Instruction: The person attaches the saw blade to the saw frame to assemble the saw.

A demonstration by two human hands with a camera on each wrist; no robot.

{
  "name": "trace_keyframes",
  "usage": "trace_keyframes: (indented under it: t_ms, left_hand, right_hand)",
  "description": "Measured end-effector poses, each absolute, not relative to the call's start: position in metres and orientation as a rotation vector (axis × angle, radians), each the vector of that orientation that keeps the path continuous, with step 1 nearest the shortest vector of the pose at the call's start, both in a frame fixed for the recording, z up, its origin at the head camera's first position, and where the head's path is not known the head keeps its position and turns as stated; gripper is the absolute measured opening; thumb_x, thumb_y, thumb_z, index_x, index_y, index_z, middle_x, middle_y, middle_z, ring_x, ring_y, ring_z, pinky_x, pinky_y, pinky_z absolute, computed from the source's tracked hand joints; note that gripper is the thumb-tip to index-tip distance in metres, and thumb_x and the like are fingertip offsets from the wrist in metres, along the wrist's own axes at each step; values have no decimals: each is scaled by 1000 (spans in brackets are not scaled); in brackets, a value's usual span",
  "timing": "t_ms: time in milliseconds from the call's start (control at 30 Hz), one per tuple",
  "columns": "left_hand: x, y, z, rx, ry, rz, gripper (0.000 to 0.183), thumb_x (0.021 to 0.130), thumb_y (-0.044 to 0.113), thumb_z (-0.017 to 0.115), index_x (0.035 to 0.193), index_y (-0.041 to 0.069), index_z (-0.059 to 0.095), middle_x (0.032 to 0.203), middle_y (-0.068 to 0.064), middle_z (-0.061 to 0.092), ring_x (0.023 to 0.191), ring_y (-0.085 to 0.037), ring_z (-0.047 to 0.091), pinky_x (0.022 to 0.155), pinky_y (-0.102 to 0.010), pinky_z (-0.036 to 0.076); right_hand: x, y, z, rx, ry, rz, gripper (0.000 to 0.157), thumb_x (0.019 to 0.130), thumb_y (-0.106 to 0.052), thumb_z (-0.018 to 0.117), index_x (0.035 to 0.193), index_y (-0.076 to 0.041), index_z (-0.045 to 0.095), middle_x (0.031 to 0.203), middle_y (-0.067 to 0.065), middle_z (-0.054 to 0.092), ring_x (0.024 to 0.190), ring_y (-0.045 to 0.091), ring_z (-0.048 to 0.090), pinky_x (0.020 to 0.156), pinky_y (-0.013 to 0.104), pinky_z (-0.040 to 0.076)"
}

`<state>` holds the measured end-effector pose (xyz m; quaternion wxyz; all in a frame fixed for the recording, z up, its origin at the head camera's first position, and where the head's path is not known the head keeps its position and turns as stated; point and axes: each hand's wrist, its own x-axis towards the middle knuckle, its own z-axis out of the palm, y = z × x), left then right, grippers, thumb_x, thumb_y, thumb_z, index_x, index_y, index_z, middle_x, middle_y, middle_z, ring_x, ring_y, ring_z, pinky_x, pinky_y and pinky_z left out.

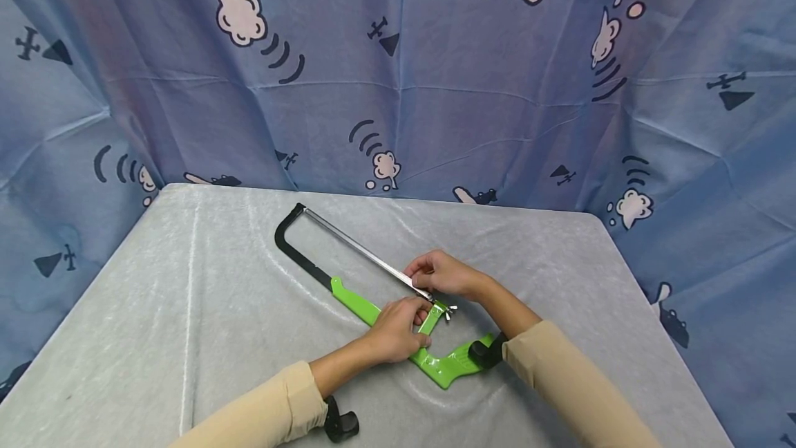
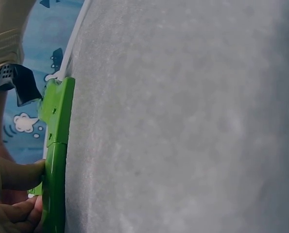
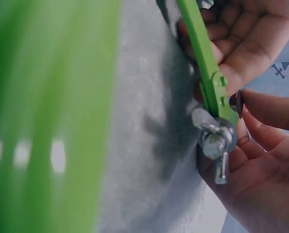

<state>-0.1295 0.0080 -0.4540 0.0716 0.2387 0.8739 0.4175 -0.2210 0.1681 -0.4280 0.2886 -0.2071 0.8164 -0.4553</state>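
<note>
A hacksaw with a green handle and frame (image 1: 356, 303) lies diagonally across the table, its black front bow (image 1: 302, 263) toward the far left. Its silver blade (image 1: 361, 247) runs along the far side. My left hand (image 1: 395, 332) grips the green frame near the short upright, thumb on one side and fingers curled at the other. Beyond it, my right hand (image 1: 445, 274) pinches the blade at its handle end between thumb and fingers. Close by, a metal wing nut (image 3: 214, 143) sticks out of the upright in the right wrist view.
A pale grey cloth covers the table (image 1: 230, 337). Behind and beside it hangs a blue patterned curtain (image 1: 336, 54). Black wrist mounts (image 1: 340, 422) sit at both sleeves; the right one overlaps the saw's handle in the head view.
</note>
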Motion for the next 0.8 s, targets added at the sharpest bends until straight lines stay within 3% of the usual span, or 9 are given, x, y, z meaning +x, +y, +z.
trace_keyframes:
  t_ms: [567,800]
  left_hand:
    - [-130,9,-455,707,2640,1246,38,70,4,82,104,5,65,86,0,60,80,-10,56,74,-23,43]
    - [-131,10,-455,680,2645,1234,38,71,5,82,105,5,65,85,1,59,80,-9,54,74,-23,43]
  right_hand:
    - [-221,166,-428,-536,2151,-1214,21,92,6,52,109,12,63,84,5,61,71,13,54,65,26,45]
    - [-218,174,-422,-506,2188,-1161,29,94,-7,57,119,7,61,92,8,64,80,16,58,72,31,50]
